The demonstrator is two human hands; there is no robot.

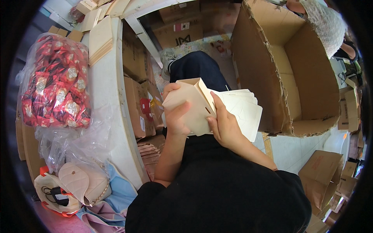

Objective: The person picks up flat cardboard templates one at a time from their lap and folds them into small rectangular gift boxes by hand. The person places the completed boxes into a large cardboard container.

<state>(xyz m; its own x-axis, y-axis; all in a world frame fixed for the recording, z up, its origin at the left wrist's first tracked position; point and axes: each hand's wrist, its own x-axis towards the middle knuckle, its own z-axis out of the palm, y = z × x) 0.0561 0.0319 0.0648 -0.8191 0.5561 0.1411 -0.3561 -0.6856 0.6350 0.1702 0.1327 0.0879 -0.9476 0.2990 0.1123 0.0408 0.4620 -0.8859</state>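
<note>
Between both hands is a cream paperboard box (191,109), partly folded up, with an open top end and a small dark slot near its right edge. My left hand (177,116) grips its left side, thumb across the front panel. At its right side, my right hand (223,122) holds the edge, with thumb and fingers on either side of the board. A fanned stack of flat cream paperboard blanks (244,109) lies on my lap, just behind and right of my right hand. The box hides part of that stack.
A large corrugated carton (256,67) stands open at the right. On the white table (107,96) at left are a clear bag of red packets (58,87) and stacked cream boards (100,40). A quilted handbag (87,182) lies nearer me. Another person (323,26) is at upper right.
</note>
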